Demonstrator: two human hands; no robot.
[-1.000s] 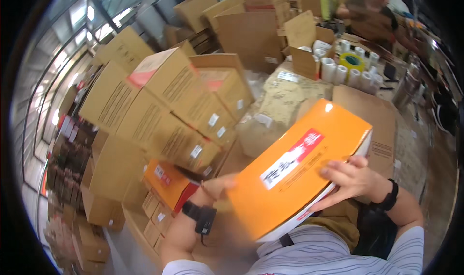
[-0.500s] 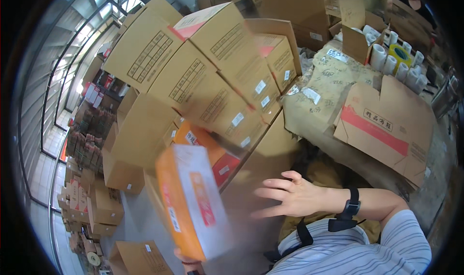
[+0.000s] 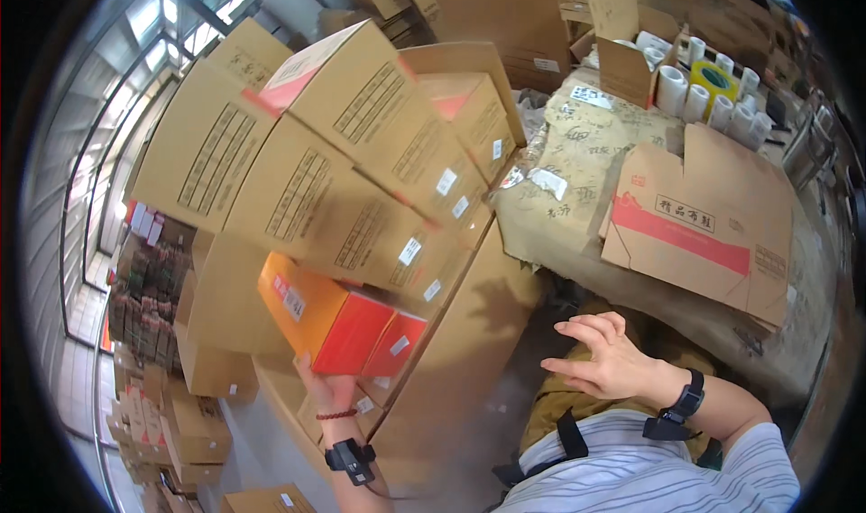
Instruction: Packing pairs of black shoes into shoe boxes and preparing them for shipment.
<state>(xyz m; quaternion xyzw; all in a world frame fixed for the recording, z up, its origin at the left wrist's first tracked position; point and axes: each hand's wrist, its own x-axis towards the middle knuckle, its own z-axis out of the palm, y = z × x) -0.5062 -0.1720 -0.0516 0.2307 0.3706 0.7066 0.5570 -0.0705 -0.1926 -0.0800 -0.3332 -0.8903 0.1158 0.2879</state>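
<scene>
Left hand [image 3: 327, 389] raised under orange box [image 3: 325, 315]; right hand [image 3: 606, 360] free, fingers spread.

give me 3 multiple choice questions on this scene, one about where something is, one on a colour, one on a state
1. Where is the orange box?
A. against the stacked cartons
B. on the table
C. on the floor

2. What colour is the stripe on the flat carton lying on the table?
A. blue
B. red
C. green

3. What is the right hand doing?
A. gripping the box
B. holding tape
C. open, holding nothing

Answers:
1 A, the left hand props it from below against the brown cartons.
2 B, a red band crosses its face.
3 C, its fingers are spread in the air, clear of everything.
</scene>
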